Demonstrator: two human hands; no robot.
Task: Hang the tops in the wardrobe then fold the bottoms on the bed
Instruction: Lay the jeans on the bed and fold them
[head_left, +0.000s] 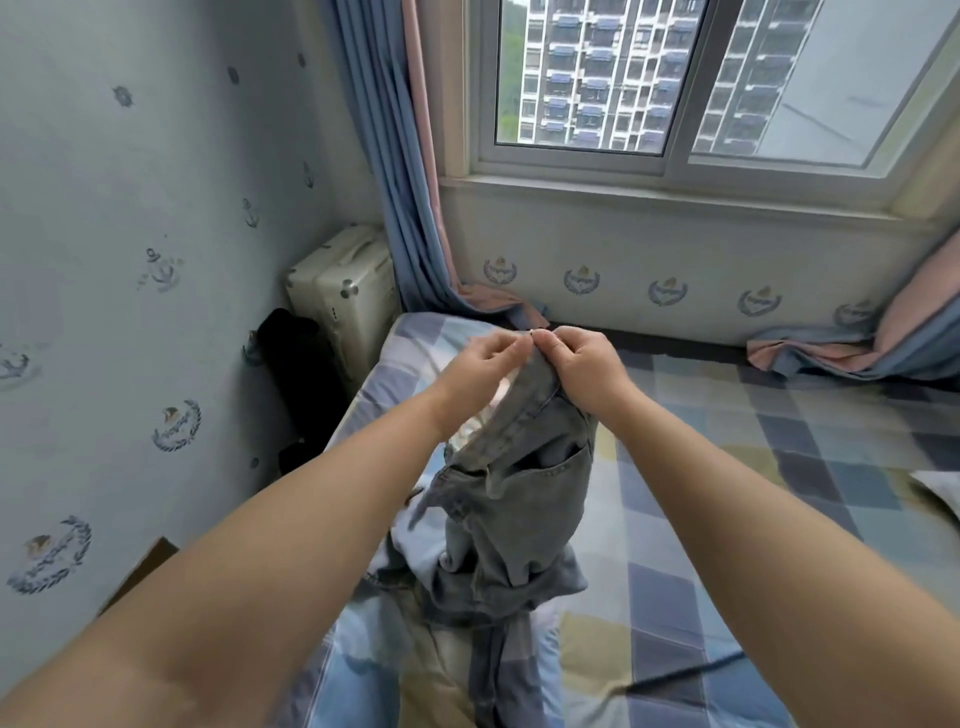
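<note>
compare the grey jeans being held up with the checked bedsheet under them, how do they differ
The jeans are plain faded grey denim; the bedsheet is checked in blue, yellow and grey. The jeans hang bunched and creased, lifted at the waistband by the left hand and right hand; the bedsheet lies spread flat. The jeans cover only a narrow strip of the far wider bedsheet. Both are fabric, and the jeans' lower part rests on the sheet.

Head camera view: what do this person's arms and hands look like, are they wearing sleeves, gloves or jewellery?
Both arms are bare as far up as the picture shows, with no sleeve in view. The left hand and the right hand wear no gloves. No watch, bracelet or ring shows on either wrist or on the fingers that can be seen.
</note>
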